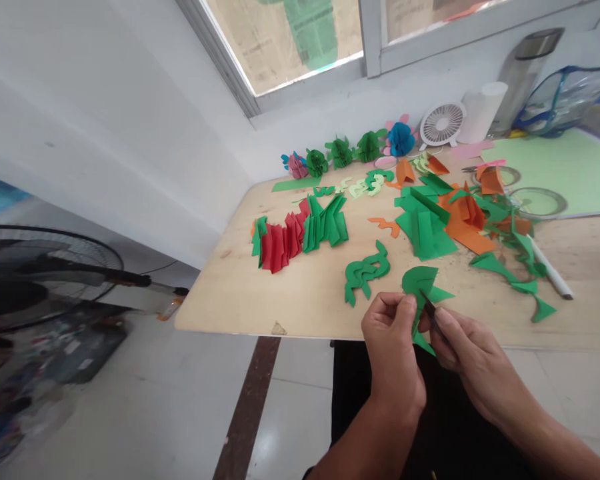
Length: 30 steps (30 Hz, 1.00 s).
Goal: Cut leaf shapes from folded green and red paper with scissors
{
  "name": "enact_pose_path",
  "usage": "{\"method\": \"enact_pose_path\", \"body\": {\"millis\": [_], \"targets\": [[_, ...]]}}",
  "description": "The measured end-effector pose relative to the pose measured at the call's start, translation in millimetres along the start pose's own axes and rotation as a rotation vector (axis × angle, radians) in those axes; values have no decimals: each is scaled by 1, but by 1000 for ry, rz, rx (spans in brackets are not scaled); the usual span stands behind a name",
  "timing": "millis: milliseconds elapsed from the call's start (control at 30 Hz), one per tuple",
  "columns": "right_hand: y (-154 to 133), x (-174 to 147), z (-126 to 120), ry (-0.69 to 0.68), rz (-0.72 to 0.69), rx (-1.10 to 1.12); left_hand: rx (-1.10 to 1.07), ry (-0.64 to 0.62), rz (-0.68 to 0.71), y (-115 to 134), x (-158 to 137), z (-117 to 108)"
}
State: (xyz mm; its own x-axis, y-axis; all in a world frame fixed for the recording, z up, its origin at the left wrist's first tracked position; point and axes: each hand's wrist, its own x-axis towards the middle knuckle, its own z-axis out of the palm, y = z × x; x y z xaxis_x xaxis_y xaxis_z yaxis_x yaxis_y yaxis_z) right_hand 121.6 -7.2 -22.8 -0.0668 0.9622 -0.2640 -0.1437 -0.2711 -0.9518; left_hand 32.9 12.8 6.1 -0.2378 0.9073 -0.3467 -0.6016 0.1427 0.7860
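Green round-edged paper piece (419, 279) shows right of and below frame centre, pinched in the bare left hand (393, 337); the bare right hand (463, 343) grips a slim, dark, pointed tool (429, 309) against it.

Matt paper piece (420, 279); smooth wooden tabletop (310, 287); glossy floor (293, 427)

Desk (220, 303) against wall (290, 133), below window (313, 33). Floor fan (15, 297) left of desk. On desk, back edge, left to right: paper ornaments (341, 152), small fan (443, 125), flask (523, 77). Left, folded sheets (283, 243); middle, curvy cutouts (365, 272); right, scraps (513, 275), marker (550, 267) beside them. Front edge: paper piece (416, 279) between left hand (393, 343) and right hand (473, 343).
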Motion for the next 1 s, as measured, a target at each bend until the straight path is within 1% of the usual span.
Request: {"method": "enact_pose_path", "body": {"millis": [433, 633, 833, 1000], "targets": [[1, 2, -4, -18, 42, -47, 28, -28, -9, 0, 2, -2], [1, 4, -7, -13, 23, -114, 14, -36, -17, 1, 2, -4], [1, 3, -8, -3, 6, -170, 30, -31, -17, -4, 1, -7], [-1, 2, -10, -9, 18, -194, 27, -54, -42, -5, 2, -10]]}}
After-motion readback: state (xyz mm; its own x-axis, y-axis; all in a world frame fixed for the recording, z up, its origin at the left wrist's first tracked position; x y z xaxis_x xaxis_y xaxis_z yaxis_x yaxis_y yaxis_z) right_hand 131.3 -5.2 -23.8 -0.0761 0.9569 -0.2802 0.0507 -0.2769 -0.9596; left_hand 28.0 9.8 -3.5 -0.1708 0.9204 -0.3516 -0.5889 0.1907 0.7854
